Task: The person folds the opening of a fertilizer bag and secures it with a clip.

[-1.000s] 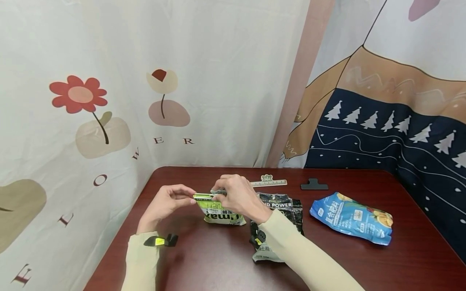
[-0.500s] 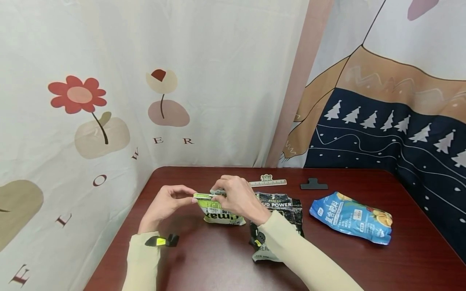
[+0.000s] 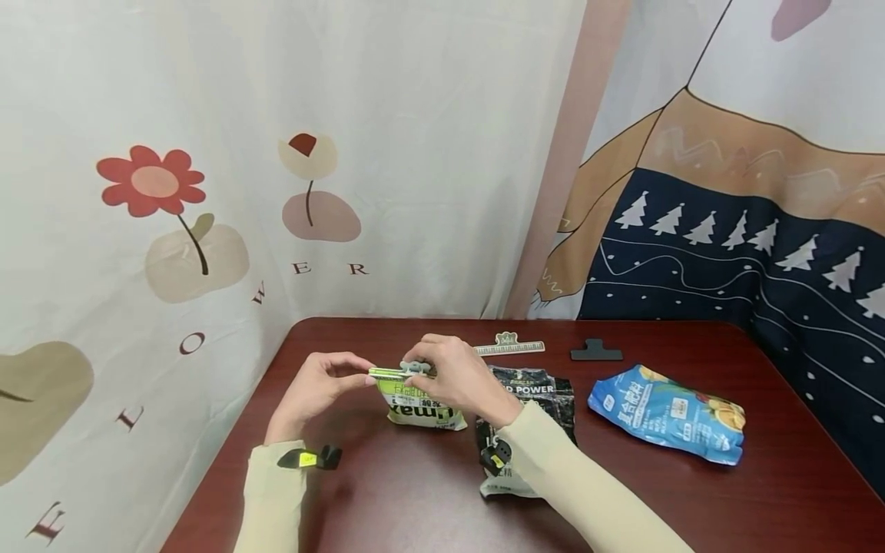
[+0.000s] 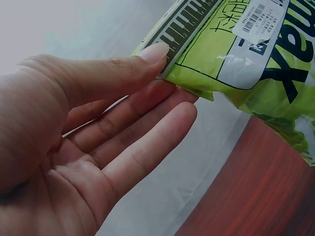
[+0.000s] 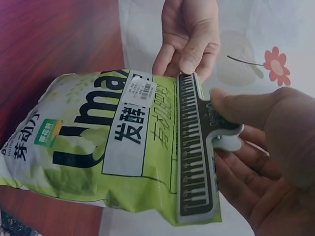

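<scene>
A green and white "Umax" bag (image 3: 425, 415) hangs with its lettering upside down in the head view. Along its top edge lies a long bag clip (image 5: 193, 147) with ruler-like marks. My left hand (image 3: 313, 393) pinches the top corner where the clip ends, thumb over the marked strip and fingers behind. At the clip's middle, my right hand (image 3: 465, 380) pinches its rounded handles, the thumb on the dark front one. In the right wrist view the pale rear handle (image 5: 229, 143) stands slightly apart from the front one.
A black and grey bag (image 3: 528, 382) lies partly under my right forearm. To its right is a blue pouch (image 3: 669, 415) with fruit printed on it. Near the table's (image 3: 387, 499) back edge lie a pale ruler-marked clip (image 3: 510, 347) and a dark clip (image 3: 596, 350).
My right hand has shifted slightly right, and more of the clip's grey handle shows beside its fingers. The left hand keeps its pinch on the bag's corner.
</scene>
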`<state>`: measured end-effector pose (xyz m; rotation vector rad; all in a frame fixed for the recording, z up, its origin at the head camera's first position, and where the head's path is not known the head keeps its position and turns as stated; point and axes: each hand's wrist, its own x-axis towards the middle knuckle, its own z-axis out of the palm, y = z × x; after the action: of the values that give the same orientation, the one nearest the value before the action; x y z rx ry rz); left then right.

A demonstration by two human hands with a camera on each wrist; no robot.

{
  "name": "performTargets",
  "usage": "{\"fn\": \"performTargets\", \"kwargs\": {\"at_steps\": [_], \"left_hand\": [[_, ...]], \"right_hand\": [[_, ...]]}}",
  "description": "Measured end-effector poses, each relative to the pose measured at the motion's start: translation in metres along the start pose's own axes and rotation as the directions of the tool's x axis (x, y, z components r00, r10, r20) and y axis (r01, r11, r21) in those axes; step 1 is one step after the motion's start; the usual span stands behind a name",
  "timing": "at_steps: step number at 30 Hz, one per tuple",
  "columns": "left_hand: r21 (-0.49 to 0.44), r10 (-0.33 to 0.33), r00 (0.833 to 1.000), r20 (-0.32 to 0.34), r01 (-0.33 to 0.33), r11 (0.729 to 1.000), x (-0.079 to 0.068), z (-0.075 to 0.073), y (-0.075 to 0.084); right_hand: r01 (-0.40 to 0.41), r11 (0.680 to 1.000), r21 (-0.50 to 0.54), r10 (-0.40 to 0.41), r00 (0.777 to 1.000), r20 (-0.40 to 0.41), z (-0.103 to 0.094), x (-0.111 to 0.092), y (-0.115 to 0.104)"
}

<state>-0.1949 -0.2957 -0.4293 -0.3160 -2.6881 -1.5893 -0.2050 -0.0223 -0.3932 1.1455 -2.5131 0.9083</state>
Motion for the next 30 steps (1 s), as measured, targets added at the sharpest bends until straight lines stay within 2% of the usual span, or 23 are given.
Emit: {"fn": "performTargets", "kwargs": {"at_steps": [5, 12, 20, 25, 30], "left_hand": [[0.003, 0.0, 1.0, -0.005, 0.0, 1.0, 0.002, 0.002, 0.001], [0.021, 0.011, 1.0, -0.013, -0.01, 1.0, 0.002, 0.002, 0.0], [0.033, 0.001, 1.0, -0.026, 0.0, 0.999, 0.0, 0.002, 0.0], [0.037, 0.012, 1.0, -0.017, -0.011, 0.999, 0.001, 0.002, -0.001], [0.025, 0.011, 1.0, -0.023, -0.011, 1.0, 0.002, 0.001, -0.002]], "right_hand": [[-0.046, 0.992, 0.114, 0.04, 0.998, 0.057, -0.005, -0.006, 0.01], [-0.151, 0.952, 0.264, 0.126, 0.986, 0.111, -0.011, -0.022, 0.028], [-0.195, 0.916, 0.351, 0.181, 0.981, 0.072, -0.008, -0.047, 0.049], [-0.239, 0.872, 0.427, 0.242, 0.969, 0.049, -0.006, -0.057, 0.057], [-0.257, 0.832, 0.492, 0.273, 0.961, 0.04, -0.003, -0.059, 0.06]]}}
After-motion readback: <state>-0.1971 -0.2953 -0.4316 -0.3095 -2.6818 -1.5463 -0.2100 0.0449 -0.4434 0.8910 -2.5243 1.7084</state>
